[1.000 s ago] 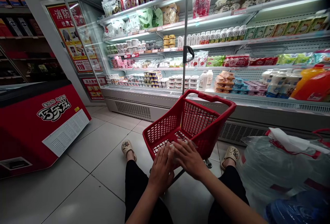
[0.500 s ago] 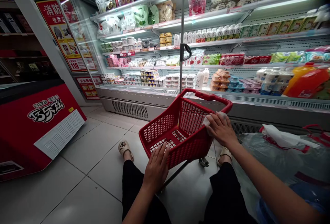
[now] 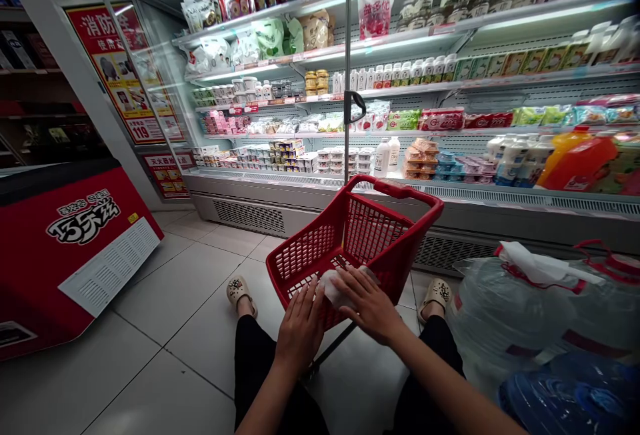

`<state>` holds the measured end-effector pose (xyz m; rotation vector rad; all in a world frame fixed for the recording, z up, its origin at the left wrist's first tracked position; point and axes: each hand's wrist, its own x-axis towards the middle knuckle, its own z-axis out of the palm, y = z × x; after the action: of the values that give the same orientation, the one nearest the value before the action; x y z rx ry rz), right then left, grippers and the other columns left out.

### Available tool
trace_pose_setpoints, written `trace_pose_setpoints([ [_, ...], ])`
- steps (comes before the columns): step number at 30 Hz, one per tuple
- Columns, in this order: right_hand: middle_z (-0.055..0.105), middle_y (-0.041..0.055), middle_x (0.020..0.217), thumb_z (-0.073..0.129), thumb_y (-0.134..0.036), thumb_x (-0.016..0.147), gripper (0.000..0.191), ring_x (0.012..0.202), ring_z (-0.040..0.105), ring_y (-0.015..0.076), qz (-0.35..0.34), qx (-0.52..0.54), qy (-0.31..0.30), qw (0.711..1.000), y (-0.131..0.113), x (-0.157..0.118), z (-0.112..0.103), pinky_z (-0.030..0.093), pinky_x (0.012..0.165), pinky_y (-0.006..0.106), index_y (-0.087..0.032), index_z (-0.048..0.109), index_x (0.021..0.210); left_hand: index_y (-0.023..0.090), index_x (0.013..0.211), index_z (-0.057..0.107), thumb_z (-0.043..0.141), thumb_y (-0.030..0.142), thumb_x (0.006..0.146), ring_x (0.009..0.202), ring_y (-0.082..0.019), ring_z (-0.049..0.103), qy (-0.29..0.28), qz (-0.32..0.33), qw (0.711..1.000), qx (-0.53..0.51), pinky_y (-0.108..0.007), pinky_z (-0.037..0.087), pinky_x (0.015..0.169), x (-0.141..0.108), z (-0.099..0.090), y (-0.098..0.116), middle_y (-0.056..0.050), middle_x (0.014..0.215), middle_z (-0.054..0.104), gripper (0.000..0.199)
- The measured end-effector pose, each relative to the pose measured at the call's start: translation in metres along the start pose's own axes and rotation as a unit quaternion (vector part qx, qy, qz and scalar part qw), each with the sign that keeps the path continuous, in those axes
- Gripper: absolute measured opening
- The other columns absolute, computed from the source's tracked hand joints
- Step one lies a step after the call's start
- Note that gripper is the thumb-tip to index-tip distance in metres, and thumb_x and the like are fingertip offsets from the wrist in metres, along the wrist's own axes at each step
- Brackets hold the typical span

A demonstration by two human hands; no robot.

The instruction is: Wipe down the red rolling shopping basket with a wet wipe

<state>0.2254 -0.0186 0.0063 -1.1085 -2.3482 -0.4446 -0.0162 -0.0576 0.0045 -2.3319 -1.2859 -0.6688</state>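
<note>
A red plastic shopping cart [image 3: 395,261] stands between my legs, its basket facing left and its handle at the far right. My right hand [image 3: 364,301] presses a white cloth [image 3: 336,288] onto the basket's near rim, fingers over the cloth. Close beside it, my left hand [image 3: 301,321] rests on the same rim at the near left corner, with its fingers stretched out and nothing seen in it. The cloth lies between the two hands, partly covered by the right one.
A lit refrigerated display [image 3: 310,185] with stocked shelves runs behind the cart. Large water bottles [image 3: 510,301] stand at the right. A red freezer [image 3: 95,221] is on the left. Grey tiles [image 3: 200,308] cover the floor.
My right hand has slid with the cloth along the near rim, leftward and toward me, from near the handle to beside my left hand. The left hand has barely moved.
</note>
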Motion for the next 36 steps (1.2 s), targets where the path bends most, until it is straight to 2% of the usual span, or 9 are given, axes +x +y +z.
trace_pose_setpoints([
  [6, 0.027, -0.0007, 0.173, 0.039, -0.049, 0.109, 0.064, 0.16, 0.02, 0.0259, 0.103, -0.087, 0.01, 0.991, 0.105, -0.017, -0.018, 0.017, 0.13, 0.054, -0.034, 0.018, 0.168, 0.019, 0.169, 0.01, 0.046, 0.012, 0.099, 0.156, -0.024, 0.034, -0.014, 0.03, 0.999, -0.037, -0.042, 0.037, 0.126, -0.002, -0.002, -0.018, -0.01, 0.173, 0.026, 0.08],
  [9, 0.022, -0.0012, 0.174, 0.034, -0.052, 0.109, 0.064, 0.161, 0.017, 0.026, 0.141, -0.091, -0.004, 0.986, 0.122, -0.014, -0.014, 0.015, 0.131, 0.052, -0.032, 0.019, 0.168, 0.025, 0.169, 0.012, 0.054, 0.024, 0.102, 0.16, -0.031, 0.024, -0.018, 0.022, 0.999, -0.038, -0.051, 0.036, 0.125, -0.004, 0.001, -0.033, -0.009, 0.174, 0.023, 0.079],
  [14, 0.032, 0.0004, 0.171, 0.036, -0.052, 0.108, 0.063, 0.161, 0.014, 0.0288, 0.164, -0.042, 0.014, 0.985, 0.08, 0.002, 0.01, 0.02, 0.13, 0.055, -0.03, 0.027, 0.167, 0.03, 0.169, 0.008, 0.059, 0.025, 0.101, 0.159, -0.033, 0.026, -0.027, -0.013, 0.999, -0.018, -0.055, 0.035, 0.124, -0.004, 0.009, -0.039, -0.011, 0.175, 0.016, 0.086],
  [21, 0.039, 0.0062, 0.167, 0.051, -0.055, 0.103, 0.069, 0.16, 0.015, 0.0323, 0.06, 0.063, -0.009, 0.996, -0.04, 0.007, 0.015, 0.027, 0.128, 0.054, -0.024, 0.036, 0.163, 0.027, 0.17, 0.003, 0.063, 0.021, 0.097, 0.154, -0.036, 0.036, 0.0, -0.051, 0.999, 0.008, -0.057, 0.037, 0.122, -0.002, 0.019, -0.01, -0.015, 0.175, 0.014, 0.094],
  [24, 0.032, 0.0033, 0.171, 0.05, -0.055, 0.104, 0.073, 0.161, 0.016, 0.0296, -0.009, 0.082, -0.034, 0.996, -0.054, 0.002, 0.007, 0.027, 0.129, 0.053, -0.026, 0.026, 0.167, 0.027, 0.17, 0.005, 0.061, 0.015, 0.095, 0.152, -0.036, 0.039, -0.002, -0.061, 0.998, 0.02, -0.055, 0.036, 0.122, -0.005, 0.019, 0.0, -0.015, 0.175, 0.014, 0.094],
  [27, 0.028, -0.0018, 0.172, 0.045, -0.058, 0.106, 0.071, 0.161, 0.017, 0.0273, -0.019, 0.071, -0.049, 0.996, -0.021, -0.002, 0.002, 0.023, 0.13, 0.053, -0.034, 0.02, 0.168, 0.025, 0.17, 0.005, 0.064, 0.025, 0.096, 0.151, -0.033, 0.04, -0.026, -0.041, 0.999, -0.01, -0.051, 0.036, 0.122, -0.004, 0.014, -0.005, -0.013, 0.174, 0.019, 0.094],
  [30, 0.027, -0.0027, 0.172, 0.039, -0.059, 0.107, 0.066, 0.161, 0.016, 0.0286, 0.075, 0.037, -0.032, 0.996, 0.035, -0.006, 0.001, 0.021, 0.13, 0.055, -0.036, 0.022, 0.167, 0.026, 0.17, 0.007, 0.066, 0.045, 0.097, 0.153, -0.03, 0.038, -0.065, 0.011, 0.996, -0.054, -0.046, 0.036, 0.123, 0.003, 0.007, -0.027, -0.009, 0.175, 0.019, 0.096],
  [33, 0.023, -0.0037, 0.174, 0.032, -0.059, 0.109, 0.064, 0.161, 0.015, 0.027, 0.123, 0.017, -0.047, 0.991, 0.075, -0.006, 0.005, 0.021, 0.13, 0.053, -0.036, 0.021, 0.167, 0.031, 0.169, 0.012, 0.065, 0.064, 0.092, 0.159, -0.036, 0.021, -0.084, 0.028, 0.995, -0.051, -0.054, 0.025, 0.127, 0.016, 0.004, -0.057, -0.004, 0.175, 0.019, 0.1],
  [36, 0.021, -0.0031, 0.174, 0.028, -0.061, 0.108, 0.065, 0.161, 0.015, 0.027, 0.157, 0.011, -0.058, 0.986, 0.089, -0.001, 0.011, 0.022, 0.129, 0.053, -0.034, 0.023, 0.167, 0.035, 0.169, 0.011, 0.061, 0.073, 0.09, 0.159, -0.039, 0.02, -0.111, 0.043, 0.992, -0.044, -0.06, 0.02, 0.127, 0.027, 0.011, -0.074, -0.003, 0.175, 0.019, 0.101],
])
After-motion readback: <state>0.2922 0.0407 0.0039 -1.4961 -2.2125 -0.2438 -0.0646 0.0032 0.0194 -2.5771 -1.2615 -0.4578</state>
